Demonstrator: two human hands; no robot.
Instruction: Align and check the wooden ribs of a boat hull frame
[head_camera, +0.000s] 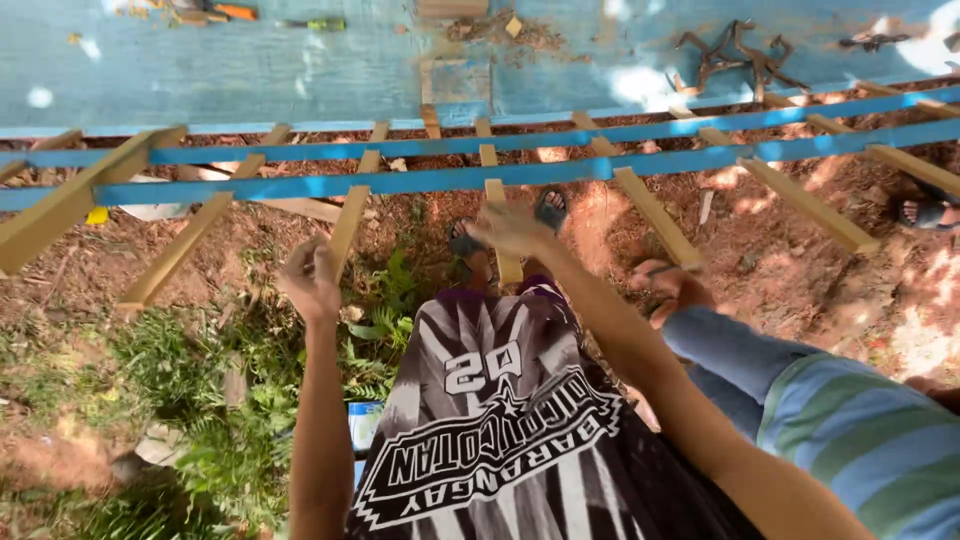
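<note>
A frame of pale wooden slats nailed across two long blue rails lies over red soil. My left hand is curled at the near end of one wooden slat, thumb against it. My right hand lies flat with fingers spread on the neighbouring slat, above my sandalled feet. My patterned black and white shirt fills the lower middle.
Another person in a striped sleeve leans in from the right, a hand by a further slat. A turquoise board with tools and sawdust runs along the top. Green weeds grow lower left. A sandalled foot shows far right.
</note>
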